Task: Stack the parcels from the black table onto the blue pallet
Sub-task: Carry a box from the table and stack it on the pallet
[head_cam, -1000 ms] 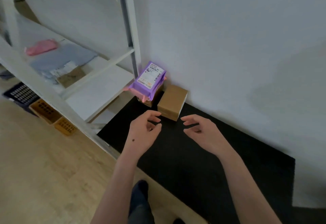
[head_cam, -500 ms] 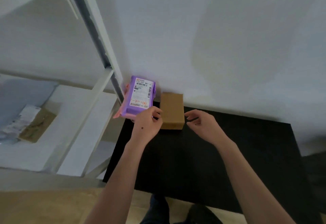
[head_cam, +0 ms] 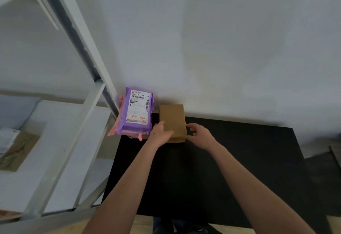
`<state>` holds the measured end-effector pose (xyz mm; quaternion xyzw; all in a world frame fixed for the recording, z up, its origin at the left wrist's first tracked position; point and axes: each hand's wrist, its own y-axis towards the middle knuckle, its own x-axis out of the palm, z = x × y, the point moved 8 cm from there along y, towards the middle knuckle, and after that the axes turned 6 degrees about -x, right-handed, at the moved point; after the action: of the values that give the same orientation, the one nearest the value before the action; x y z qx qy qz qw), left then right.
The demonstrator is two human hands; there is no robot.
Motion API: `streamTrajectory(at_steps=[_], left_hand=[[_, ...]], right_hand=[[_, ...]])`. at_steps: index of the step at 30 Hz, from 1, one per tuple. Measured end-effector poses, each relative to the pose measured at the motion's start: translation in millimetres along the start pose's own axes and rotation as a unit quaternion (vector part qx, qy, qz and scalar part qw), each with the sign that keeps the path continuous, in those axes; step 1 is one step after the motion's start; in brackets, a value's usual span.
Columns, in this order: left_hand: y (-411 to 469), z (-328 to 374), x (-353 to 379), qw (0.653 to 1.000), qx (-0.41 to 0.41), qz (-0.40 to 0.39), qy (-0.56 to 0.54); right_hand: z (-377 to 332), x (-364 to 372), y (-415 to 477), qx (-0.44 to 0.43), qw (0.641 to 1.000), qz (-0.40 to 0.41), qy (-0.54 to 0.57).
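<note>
Two hands: both on the cardboard box [head_cam: 172, 117], at the far-left corner of the black table [head_cam: 239, 160], against the wall.
Left hand [head_cam: 160, 134]: fingers wrapped over the box's near-left corner.
Right hand [head_cam: 200, 136]: fingers curled round its right edge.
Box: flat on the table, not yet lifted.
Purple mailer [head_cam: 137, 110]: atop a pink mailer [head_cam: 118, 126], just beside the box, untouched.
Blue pallet: out of sight.
Progress: at least three parcels left to move; share already stacked cannot be judged.

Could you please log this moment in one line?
left grip: holds box left side | right grip: holds right edge | purple parcel: beside box
</note>
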<state>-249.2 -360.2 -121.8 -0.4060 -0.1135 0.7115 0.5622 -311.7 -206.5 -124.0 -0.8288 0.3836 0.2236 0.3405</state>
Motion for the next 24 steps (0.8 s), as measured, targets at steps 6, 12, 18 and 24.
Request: streamTrajectory(at_steps=[6,12,18,24], left_hand=[[14,-10,20,0.999,-0.032,0.007,-0.035],[19,-18,27,0.996,-0.053,0.028,-0.07],[22,-27,29,0.994,-0.061,0.029,-0.085],[23,-29,26,0.993,-0.049,0.039,-0.099]], right_hand=[[20,13,11,0.044,0.998,-0.018,0.043],[31,23,15,0.078,0.99,-0.038,0.109],[29,29,19,0.075,0.987,-0.053,0.129],[24,31,21,0.053,0.986,-0.052,0.15]])
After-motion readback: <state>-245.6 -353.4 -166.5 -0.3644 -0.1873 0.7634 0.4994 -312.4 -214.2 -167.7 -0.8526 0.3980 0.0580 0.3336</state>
